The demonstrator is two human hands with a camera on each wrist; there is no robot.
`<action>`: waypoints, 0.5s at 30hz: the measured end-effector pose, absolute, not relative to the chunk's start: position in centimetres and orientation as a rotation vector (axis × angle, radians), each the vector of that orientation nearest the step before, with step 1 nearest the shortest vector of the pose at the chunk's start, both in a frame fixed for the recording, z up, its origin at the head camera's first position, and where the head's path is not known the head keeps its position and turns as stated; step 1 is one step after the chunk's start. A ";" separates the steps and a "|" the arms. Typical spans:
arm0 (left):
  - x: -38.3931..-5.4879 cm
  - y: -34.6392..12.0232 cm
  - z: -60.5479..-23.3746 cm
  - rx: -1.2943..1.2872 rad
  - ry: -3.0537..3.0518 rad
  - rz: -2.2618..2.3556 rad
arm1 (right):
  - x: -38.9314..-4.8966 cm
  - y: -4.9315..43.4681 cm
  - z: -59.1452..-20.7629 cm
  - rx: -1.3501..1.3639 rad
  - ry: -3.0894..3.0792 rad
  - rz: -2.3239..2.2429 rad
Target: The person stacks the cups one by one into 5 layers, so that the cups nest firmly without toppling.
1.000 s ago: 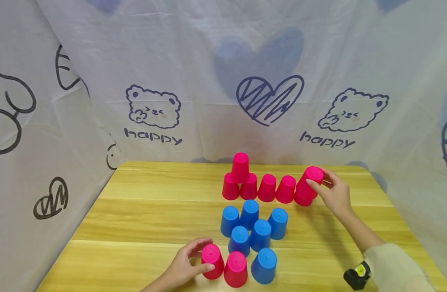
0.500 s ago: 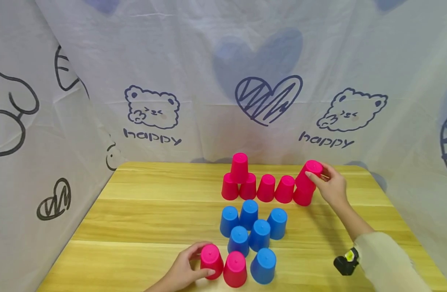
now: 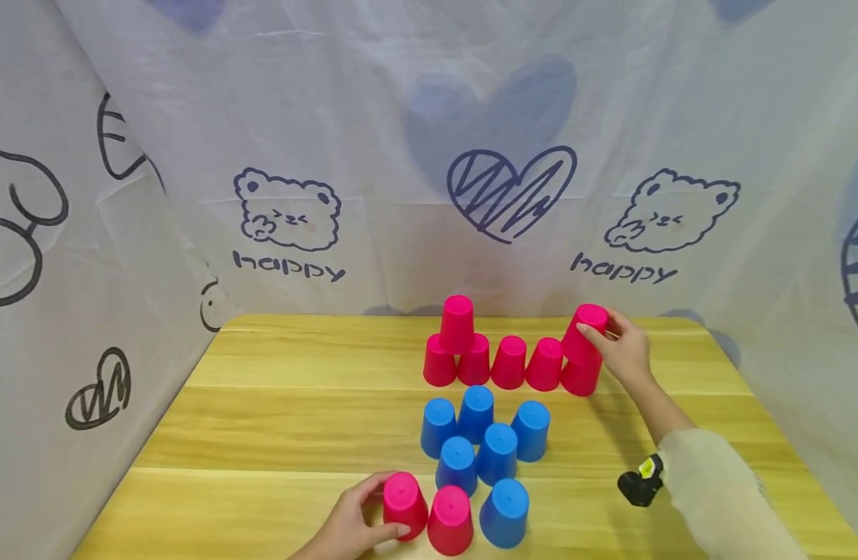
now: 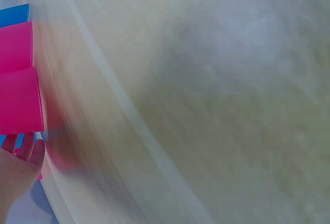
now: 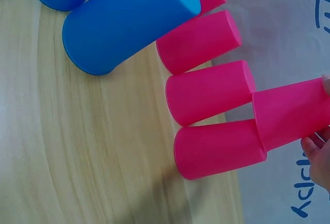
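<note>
My right hand [image 3: 625, 354] holds an upside-down pink cup [image 3: 584, 330] between thumb and fingers, at the right end of the back row. In the right wrist view, the held cup [image 5: 291, 114] overlaps the top of the end cup [image 5: 219, 149], its rim shifted partway toward the neighbouring cup [image 5: 210, 92]. At the front, my left hand [image 3: 355, 519] is around another upside-down pink cup [image 3: 404, 505], thumb on its near side and fingers behind. The left wrist view shows fingertips [image 4: 37, 152] against that cup's side [image 4: 18, 102]. A second pink cup [image 3: 450, 523] stands just right of it.
In the back row stand several pink cups [image 3: 509, 364], with one cup [image 3: 457, 325] stacked across the left pair. Several blue cups [image 3: 499, 455] stand upside down in mid-table, another blue cup [image 3: 505, 513] nearer the front. A printed cloth [image 3: 400, 257] hangs behind the wooden table [image 3: 274, 412].
My right hand has raised the pink cup slightly and moved it left, over the joint between the last two cups of the back row. The left hand stays at its cup.
</note>
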State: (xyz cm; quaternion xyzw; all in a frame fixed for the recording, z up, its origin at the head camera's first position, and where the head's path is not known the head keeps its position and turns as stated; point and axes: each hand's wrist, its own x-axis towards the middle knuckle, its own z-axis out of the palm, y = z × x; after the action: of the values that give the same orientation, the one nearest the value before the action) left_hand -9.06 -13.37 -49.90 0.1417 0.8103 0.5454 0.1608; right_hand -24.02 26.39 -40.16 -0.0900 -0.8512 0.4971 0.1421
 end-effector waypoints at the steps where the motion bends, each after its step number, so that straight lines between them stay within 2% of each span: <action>1: -9.1 -13.4 -49.9 0.415 2.324 1.551 | -24.1 26.3 -40.1 -0.252 -2.463 1.437; 15: -8.9 -13.7 -49.7 0.437 2.318 1.594 | -24.7 26.1 -40.1 -0.222 -2.482 1.424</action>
State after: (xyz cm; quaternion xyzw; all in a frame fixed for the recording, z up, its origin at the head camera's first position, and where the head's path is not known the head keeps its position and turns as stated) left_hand -8.94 -13.69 -49.71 0.1519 0.8053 0.5539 0.1470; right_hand -24.67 26.10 -40.08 -0.0765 -0.8567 0.4918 0.1354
